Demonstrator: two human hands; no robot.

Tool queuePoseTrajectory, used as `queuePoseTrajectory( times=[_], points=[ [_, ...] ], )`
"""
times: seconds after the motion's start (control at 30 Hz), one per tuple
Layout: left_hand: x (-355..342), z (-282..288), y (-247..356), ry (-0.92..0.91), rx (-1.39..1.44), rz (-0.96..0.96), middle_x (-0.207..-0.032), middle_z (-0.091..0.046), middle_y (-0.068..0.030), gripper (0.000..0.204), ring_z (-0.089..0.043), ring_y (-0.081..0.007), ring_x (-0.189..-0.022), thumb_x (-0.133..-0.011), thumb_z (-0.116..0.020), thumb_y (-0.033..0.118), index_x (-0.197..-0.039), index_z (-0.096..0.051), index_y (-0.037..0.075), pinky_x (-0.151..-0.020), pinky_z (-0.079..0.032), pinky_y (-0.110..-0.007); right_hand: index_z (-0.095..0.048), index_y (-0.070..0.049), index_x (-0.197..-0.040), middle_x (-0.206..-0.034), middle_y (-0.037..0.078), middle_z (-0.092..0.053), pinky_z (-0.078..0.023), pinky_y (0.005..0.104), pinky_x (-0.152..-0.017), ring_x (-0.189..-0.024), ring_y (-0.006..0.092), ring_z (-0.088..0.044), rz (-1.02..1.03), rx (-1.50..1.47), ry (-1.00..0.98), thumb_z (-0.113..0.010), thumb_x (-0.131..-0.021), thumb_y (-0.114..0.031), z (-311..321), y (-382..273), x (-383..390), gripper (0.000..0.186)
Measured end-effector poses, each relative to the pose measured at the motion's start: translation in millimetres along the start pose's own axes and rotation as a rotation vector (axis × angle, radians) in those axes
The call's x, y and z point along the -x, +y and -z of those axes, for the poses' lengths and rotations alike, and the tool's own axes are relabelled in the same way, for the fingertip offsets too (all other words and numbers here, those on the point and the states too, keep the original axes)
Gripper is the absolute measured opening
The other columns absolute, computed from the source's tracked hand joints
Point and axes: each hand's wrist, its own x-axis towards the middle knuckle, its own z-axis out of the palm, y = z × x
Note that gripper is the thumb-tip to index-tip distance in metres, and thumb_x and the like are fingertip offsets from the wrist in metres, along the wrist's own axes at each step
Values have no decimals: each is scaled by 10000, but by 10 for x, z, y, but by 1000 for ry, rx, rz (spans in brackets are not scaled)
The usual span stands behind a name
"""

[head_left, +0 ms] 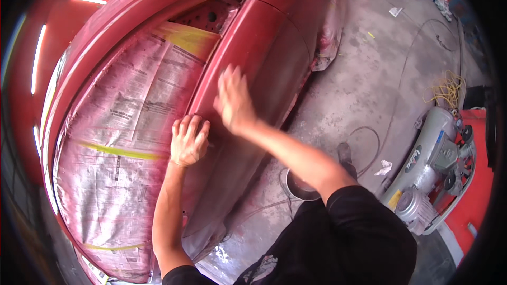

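The red car panel (272, 58) runs beside a paper-covered window (124, 111), and at its window-side edge rests the left hand (189, 143), fingers bent and slightly apart; whether they grip that edge I cannot tell. Farther along, the right hand (232, 100), blurred, lies over the panel with fingers extended, while a grey compressor (425, 166) stands toward the floor's (359, 89) right edge.

The person wears a black shirt (375, 232) with a pale, irregular print (264, 268) on the front, its detail too small to make out. Its short, plain black sleeves (349, 203) leave both forearms (170, 206) uncovered. The left hand (189, 140) and right hand (232, 100) are bare, the right slightly blurred.
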Motion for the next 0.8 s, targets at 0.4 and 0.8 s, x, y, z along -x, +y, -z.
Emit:
queuePoseTrajectory(
  times=[0.4, 0.8],
  points=[
    [442, 23, 85, -39, -89, -1, -1341, -623, -176, 503, -595, -414, -1283, -850, -720, 132, -1347, -641, 128, -1029, -460, -580, -208, 138, -1646, -1728, 386, -134, -227, 645, -1292, -1607, 559, -167, -282, -145, 130, -633, -1054, -247, -169, 70, 170, 825],
    [493, 22, 101, -67, -126, 12, -1355, -623, -172, 519, -590, -407, -1294, -854, -713, 157, -1368, -638, 139, -1033, -442, -581, -268, 164, -1614, -1699, 413, -188, -203, 572, -1312, -1585, 557, -219, -423, -222, 426, -406, -1159, -359, 113, 1075, -981, 707]
  ],
)
